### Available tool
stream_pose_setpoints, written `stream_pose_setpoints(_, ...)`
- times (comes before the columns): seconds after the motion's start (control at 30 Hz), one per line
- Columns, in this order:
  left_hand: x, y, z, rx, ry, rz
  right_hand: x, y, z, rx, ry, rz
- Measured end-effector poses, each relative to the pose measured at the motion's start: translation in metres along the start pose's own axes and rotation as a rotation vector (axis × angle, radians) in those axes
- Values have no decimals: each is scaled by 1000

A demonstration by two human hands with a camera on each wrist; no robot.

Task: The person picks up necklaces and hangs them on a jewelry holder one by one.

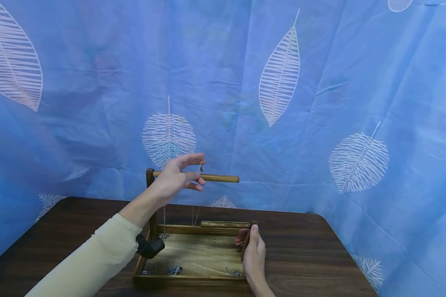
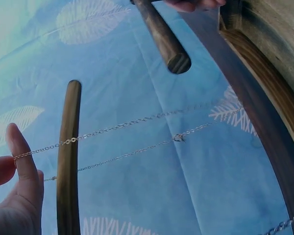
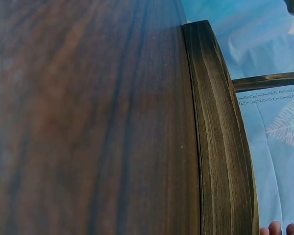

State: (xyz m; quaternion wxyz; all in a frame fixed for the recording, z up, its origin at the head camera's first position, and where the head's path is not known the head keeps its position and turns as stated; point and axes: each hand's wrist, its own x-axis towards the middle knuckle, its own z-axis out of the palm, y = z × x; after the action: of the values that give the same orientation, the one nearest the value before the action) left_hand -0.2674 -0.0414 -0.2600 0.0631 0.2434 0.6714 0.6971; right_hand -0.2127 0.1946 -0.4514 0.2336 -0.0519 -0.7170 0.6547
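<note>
In the head view my left hand (image 1: pixel 174 177) is raised at the upper wooden bar (image 1: pixel 221 178) of a jewelry stand. Its thumb and finger pinch a thin chain necklace (image 2: pixel 115 128), whose two strands stretch away in the left wrist view. One strand passes in front of the upper bar (image 2: pixel 68 117); the other goes behind it. Lower down, my right hand (image 1: pixel 254 258) grips the stand's short right-hand post (image 1: pixel 246 243), thumb in front and fingers curled behind. From that post a lower bar (image 1: pixel 224 224) runs leftward.
The stand's shallow wooden tray (image 1: pixel 193 280) sits on a dark brown table (image 1: pixel 301 247). Small jewelry pieces (image 1: pixel 174 270) lie along its front. Another chain (image 1: pixel 164 218) hangs near the tall left post (image 1: pixel 152 218). A blue leaf-patterned curtain (image 1: pixel 223 82) hangs behind the table.
</note>
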Motion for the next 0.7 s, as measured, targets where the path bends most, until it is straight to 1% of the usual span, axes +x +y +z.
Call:
stream_pose_setpoints(0.13, -5, 0, -8, -5, 24, 11, 0, -1, 0, -8, -4, 3)
stream_pose_setpoints(0.37, -11, -3, -20, 10, 44, 25, 0, -3, -1, -23, -13, 6)
stream_pose_setpoints(0.5, -16, -3, -24, 5, 53, 27, 0, -3, -1, -21, -11, 5)
stream_pose_setpoints(0.7, -22, -6, -29, 21, 47, 17, -1, -3, 0, -14, -11, 7)
